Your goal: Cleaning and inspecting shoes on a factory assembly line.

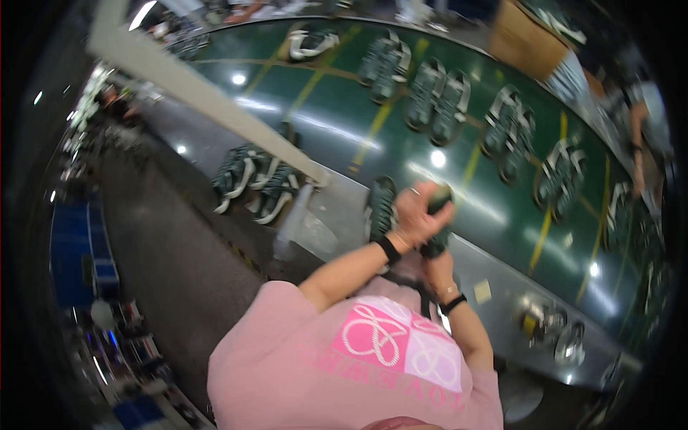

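Observation:
A dark green shoe [435, 248] is held up over the near edge of the green conveyor belt. My left hand [417, 213] is closed around its upper end, with the thumb and fingers curled about it. At its lower end my right hand [438, 268] grips it from below, the fingers largely hidden by the shoe. Motion blurs both hands a little. Just left of them stands another green shoe [382, 204] on the metal ledge. My wrists wear black bands.
Pairs of green shoes [438, 100] line the green belt [322, 107]. More shoes [251, 179] sit left, beside a slanting pale post [215, 100]. Metal objects [548, 322] and a yellow paper [481, 290] lie right on the ledge. A carton [530, 43] and a person's arm [638, 129] appear beyond.

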Available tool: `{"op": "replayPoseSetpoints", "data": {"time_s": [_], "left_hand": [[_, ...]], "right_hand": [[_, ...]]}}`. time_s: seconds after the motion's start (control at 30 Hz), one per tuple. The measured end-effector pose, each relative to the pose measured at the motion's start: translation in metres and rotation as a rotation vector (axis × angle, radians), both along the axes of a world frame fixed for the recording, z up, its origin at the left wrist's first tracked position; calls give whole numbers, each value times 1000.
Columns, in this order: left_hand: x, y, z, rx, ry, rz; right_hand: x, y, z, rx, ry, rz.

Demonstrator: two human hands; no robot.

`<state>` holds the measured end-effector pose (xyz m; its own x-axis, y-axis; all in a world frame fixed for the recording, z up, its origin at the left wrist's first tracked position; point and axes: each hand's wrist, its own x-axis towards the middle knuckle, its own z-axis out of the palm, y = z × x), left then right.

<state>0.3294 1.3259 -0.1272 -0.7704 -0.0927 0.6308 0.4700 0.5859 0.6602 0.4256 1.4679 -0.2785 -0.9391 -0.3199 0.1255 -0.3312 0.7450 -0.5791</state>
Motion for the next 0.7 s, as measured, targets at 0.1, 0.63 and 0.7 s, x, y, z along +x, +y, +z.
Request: {"op": "replayPoseSetpoints", "data": {"time_s": [0.1,0.63,0.7], "left_hand": [[17,7,-4,-63,29,-31],[16,2,8,43,46,30],[17,6,9,49,44,26]], "right_hand": [[13,3,-15,-71,48,20],[31,19,57,-105,24,88],[25,23,33,-277,-137,-16]]}}
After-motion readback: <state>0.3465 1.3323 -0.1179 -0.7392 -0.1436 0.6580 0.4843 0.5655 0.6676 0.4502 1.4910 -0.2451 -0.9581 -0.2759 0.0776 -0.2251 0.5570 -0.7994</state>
